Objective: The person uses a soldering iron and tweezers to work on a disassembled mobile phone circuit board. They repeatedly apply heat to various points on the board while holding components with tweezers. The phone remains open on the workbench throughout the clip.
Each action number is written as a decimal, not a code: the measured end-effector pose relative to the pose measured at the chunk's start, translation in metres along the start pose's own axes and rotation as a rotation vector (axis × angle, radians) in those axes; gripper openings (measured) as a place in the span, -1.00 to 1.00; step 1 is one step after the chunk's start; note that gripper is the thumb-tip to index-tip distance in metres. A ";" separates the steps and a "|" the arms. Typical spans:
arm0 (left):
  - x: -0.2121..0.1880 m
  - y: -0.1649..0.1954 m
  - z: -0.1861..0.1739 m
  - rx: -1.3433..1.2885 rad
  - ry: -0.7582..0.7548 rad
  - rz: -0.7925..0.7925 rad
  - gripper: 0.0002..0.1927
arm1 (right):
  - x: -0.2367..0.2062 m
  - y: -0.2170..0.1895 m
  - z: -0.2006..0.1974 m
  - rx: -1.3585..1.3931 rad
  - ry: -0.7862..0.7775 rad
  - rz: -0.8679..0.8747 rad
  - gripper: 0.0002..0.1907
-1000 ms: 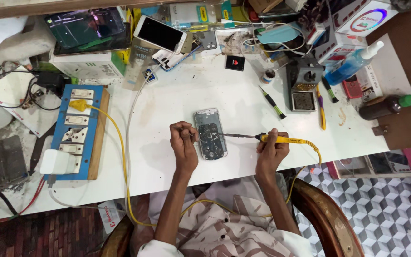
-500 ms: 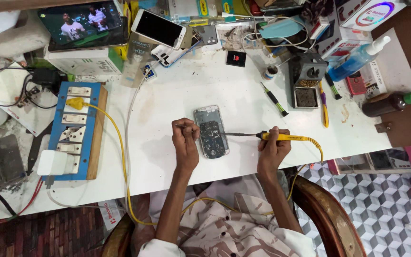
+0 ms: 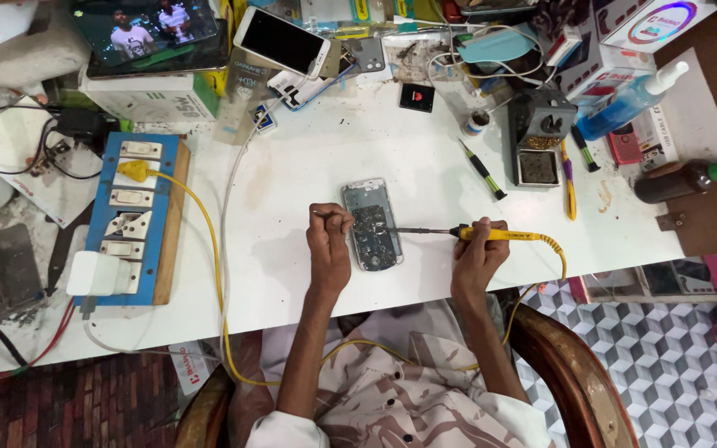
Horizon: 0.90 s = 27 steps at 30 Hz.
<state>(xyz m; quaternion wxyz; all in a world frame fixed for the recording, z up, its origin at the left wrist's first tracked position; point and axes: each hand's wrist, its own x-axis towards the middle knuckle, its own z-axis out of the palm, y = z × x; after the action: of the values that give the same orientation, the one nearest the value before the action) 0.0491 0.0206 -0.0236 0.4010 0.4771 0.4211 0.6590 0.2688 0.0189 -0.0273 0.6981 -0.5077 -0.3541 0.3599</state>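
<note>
An opened phone (image 3: 372, 224) with its insides showing lies flat on the white table (image 3: 292, 274). My right hand (image 3: 476, 253) grips a yellow-handled soldering iron (image 3: 491, 234), whose metal tip reaches left onto the phone's middle. My left hand (image 3: 329, 245) rests at the phone's left edge, fingers pinched on a thin wire or strand of solder that is too small to make out. The iron's yellow cord runs right and down off the table edge.
A blue switchboard (image 3: 130, 217) with a yellow plug sits at the left. At the back stand a white phone (image 3: 280, 41), a tablet showing video (image 3: 155, 29), boxes, an iron stand (image 3: 537, 137), screwdrivers (image 3: 483, 170), a blue spray bottle (image 3: 628, 99) and a brown bottle (image 3: 682, 178).
Both hands stay on the phone and iron in nearly the same place. The view has shifted slightly; the tablet picture changed.
</note>
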 end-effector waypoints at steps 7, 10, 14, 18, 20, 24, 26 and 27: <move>0.001 0.001 0.001 0.001 0.006 0.018 -0.78 | -0.003 -0.002 -0.001 -0.011 0.050 0.003 -0.71; 0.001 0.002 0.002 0.006 0.012 0.018 -0.77 | -0.002 -0.003 -0.001 -0.009 0.052 0.000 -0.71; 0.002 0.003 0.003 -0.052 0.045 -0.025 -0.75 | -0.002 -0.005 0.003 -0.019 0.009 0.011 -0.71; 0.004 0.004 0.003 -0.084 0.053 -0.024 -0.74 | -0.004 -0.010 0.004 -0.057 -0.001 0.007 -0.71; 0.004 0.004 0.003 -0.078 0.054 -0.018 -0.73 | -0.004 -0.011 0.006 -0.032 0.013 0.006 -0.71; 0.005 0.005 0.002 -0.019 0.052 0.007 -0.71 | -0.003 -0.012 0.005 -0.027 -0.015 0.026 -0.72; 0.005 0.004 0.003 -0.036 0.043 0.016 -0.71 | -0.003 -0.012 0.004 -0.022 -0.027 0.005 -0.72; 0.006 0.004 0.003 -0.051 0.038 0.022 -0.71 | -0.004 -0.012 0.005 -0.017 -0.034 -0.004 -0.72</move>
<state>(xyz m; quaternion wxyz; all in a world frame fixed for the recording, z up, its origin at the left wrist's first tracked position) 0.0498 0.0251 -0.0176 0.3976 0.4586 0.4065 0.6829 0.2644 0.0148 -0.0148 0.6884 -0.5064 -0.3701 0.3642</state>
